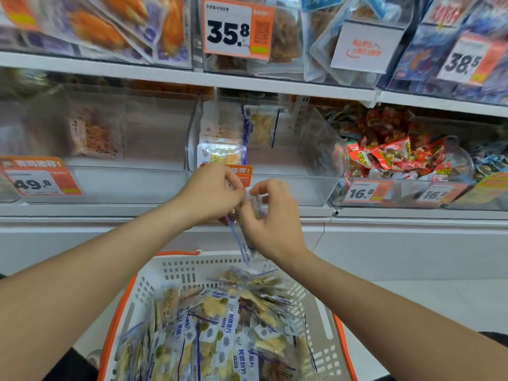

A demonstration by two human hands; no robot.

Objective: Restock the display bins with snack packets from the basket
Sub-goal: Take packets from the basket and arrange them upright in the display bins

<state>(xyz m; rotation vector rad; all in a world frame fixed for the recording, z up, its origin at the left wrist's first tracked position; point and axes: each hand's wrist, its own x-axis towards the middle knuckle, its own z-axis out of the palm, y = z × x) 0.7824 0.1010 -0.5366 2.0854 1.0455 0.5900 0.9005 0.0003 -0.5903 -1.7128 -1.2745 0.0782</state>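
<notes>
Price tag (41, 182) reading 49.8 at far left, orange and white, clipped to the front of the left bin (132, 171). That clear bin holds a single pale packet (93, 133) with reddish-brown contents, leaning at the back. Lower down, the basket (170, 273), white plastic with an orange rim, sits below both forearms. It is heaped with basket packets (220, 325): clear wrappers with blue-purple trim and yellowish pieces inside. Left hand (211, 193) is raised in front of the shelf edge, fingers curled, pinching the top of the held packets (247, 243). These hang on edge between the two hands, over the basket's far rim and below the middle bin's front. How many are in the clutch cannot be told. Right hand (272, 224) sits just beside the left one, fingers curled round the same clutch from the right, thumb and forefinger bent at its top. Behind the hands is the middle bin (302, 149), clear, mostly bare on its right side. A few matching stocked packets (220, 152) stand at its left, and its orange label is partly hidden by the left hand. Further right, the right bin (453, 160) is piled with red-wrapped snacks (390, 149), and a 16.8 tag (362, 192) is on its front. On the shelf above, a 35.8 tag (233, 28) hangs left of centre and a 38.5 tag (464, 61) hangs at far right.
</notes>
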